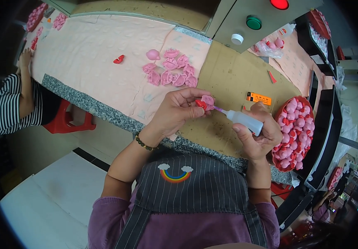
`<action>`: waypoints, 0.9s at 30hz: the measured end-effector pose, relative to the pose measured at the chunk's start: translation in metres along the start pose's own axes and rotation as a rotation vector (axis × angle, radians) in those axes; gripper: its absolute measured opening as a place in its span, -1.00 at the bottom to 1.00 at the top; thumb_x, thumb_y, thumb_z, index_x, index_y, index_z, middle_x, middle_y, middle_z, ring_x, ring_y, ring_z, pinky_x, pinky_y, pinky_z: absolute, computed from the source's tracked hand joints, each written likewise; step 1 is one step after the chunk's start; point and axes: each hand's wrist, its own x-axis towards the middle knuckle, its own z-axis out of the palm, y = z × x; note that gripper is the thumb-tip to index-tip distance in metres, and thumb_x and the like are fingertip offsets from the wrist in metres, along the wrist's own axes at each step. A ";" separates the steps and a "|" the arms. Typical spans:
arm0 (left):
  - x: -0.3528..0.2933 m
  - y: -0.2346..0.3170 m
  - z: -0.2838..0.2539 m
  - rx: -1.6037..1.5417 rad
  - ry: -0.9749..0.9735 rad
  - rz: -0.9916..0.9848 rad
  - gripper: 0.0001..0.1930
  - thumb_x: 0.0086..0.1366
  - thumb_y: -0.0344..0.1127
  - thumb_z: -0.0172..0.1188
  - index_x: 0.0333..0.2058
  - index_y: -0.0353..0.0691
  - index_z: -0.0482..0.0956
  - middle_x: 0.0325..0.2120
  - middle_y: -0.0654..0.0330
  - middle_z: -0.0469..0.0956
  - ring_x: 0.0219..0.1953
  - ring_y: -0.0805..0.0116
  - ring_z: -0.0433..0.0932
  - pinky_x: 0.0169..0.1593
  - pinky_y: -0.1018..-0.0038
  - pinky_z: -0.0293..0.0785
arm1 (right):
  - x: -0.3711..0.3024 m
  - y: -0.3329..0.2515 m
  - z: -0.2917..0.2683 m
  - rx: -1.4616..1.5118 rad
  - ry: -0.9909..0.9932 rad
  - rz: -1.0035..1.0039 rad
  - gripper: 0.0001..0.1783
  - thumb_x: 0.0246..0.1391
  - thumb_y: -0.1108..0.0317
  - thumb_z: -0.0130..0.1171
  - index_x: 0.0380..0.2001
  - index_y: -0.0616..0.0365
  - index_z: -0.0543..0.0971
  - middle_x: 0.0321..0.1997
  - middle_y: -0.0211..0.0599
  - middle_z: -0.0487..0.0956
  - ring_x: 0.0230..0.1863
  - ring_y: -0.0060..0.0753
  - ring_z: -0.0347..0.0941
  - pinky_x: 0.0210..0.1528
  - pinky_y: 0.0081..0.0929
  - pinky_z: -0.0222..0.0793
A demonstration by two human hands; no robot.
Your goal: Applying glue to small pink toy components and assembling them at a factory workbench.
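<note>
Long worktable (pixel 83 99) running across the view, speckled grey along its near edge, covered on the left by a pale pink sheet (pixel 100 54) and in the middle by a brown cardboard mat (pixel 233 79). Up top, a grey control box (pixel 262 29) with a red, a green and a white button. Far left, another person in a striped sleeve (pixel 8 108), one hand resting on the table edge, beside a red stool (pixel 64 120). At the right, a red basket (pixel 295 133) heaped with pink and red moulded pieces, just beside the right hand (pixel 258 135). On the pink sheet, a cluster of pink pieces (pixel 172 70) lying flat, well apart from a lone red piece (pixel 119 59). Left hand (pixel 179 110) over the cardboard's near edge, fingers pinched closed on a small pink piece with a red part (pixel 206 102) — held up off the table. Right hand wrapped round a small white squeeze bottle (pixel 245 120) — tilted, its thin purple-tinted nozzle touching the pink piece. On the cardboard beyond, a small orange lighter (pixel 258 98).
</note>
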 end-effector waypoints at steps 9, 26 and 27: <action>0.000 0.003 0.004 0.030 0.000 -0.041 -0.60 0.04 -0.62 0.18 -0.08 -0.38 0.41 -0.17 0.06 0.51 -0.12 0.37 0.50 -0.01 0.50 0.44 | 0.000 -0.001 0.003 -0.015 -0.016 0.032 -0.72 -0.34 0.47 0.39 -0.53 0.37 0.50 -0.65 -0.26 0.44 -0.64 -0.46 0.27 -0.57 -0.57 0.13; 0.001 -0.001 0.001 -0.029 -0.016 -0.002 -0.59 0.06 -0.52 0.21 -0.06 -0.36 0.39 -0.18 0.09 0.51 -0.15 0.40 0.51 -0.04 0.52 0.45 | -0.001 0.001 0.000 0.037 -0.004 -0.015 -0.70 -0.37 0.49 0.39 -0.51 0.36 0.51 -0.64 -0.27 0.45 -0.65 -0.48 0.23 -0.58 -0.57 0.08; 0.002 -0.002 0.001 -0.032 -0.015 0.006 -0.58 0.06 -0.52 0.21 -0.05 -0.36 0.39 -0.18 0.09 0.51 -0.15 0.40 0.51 -0.04 0.52 0.45 | -0.001 0.000 0.000 0.019 -0.021 -0.018 -0.70 -0.38 0.48 0.40 -0.51 0.36 0.50 -0.65 -0.27 0.44 -0.65 -0.48 0.23 -0.58 -0.57 0.08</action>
